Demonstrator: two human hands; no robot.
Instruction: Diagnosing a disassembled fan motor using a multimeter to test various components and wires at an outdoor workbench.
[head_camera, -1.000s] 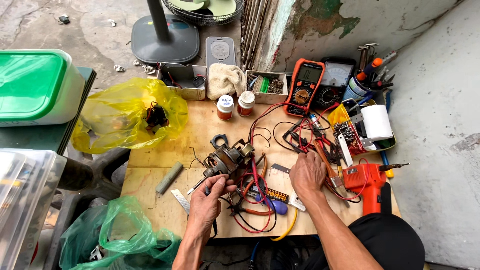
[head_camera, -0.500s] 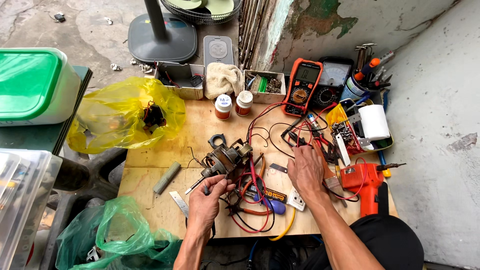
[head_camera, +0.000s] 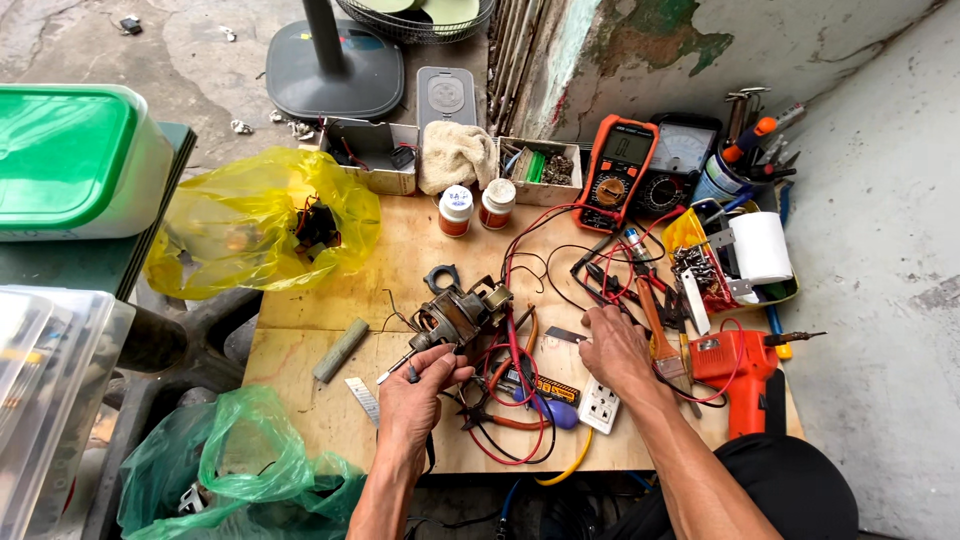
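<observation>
A small electric motor (head_camera: 460, 315) with copper windings and red and black wires lies in the middle of the wooden tabletop (head_camera: 400, 250). My left hand (head_camera: 420, 392) is just in front of it, fingertips pinched on a thin dark wire beside the motor's shaft. My right hand (head_camera: 615, 347) rests palm down to the right of the motor, fingers spread over a tangle of red wires (head_camera: 520, 400) and hand tools; it grips nothing that I can see. A paint brush (head_camera: 668, 355) lies at its right edge.
An orange multimeter (head_camera: 615, 175), two small bottles (head_camera: 455, 210), a paper roll (head_camera: 762, 247), an orange drill (head_camera: 735, 365) and a white socket (head_camera: 600, 405) crowd the tabletop. A yellow bag (head_camera: 250, 225) and green bag (head_camera: 230, 470) sit left. A green-lidded box (head_camera: 70, 160) stands far left.
Both hands stay about where they were, the left still pinched by the motor's shaft. Only the view has shifted slightly.
</observation>
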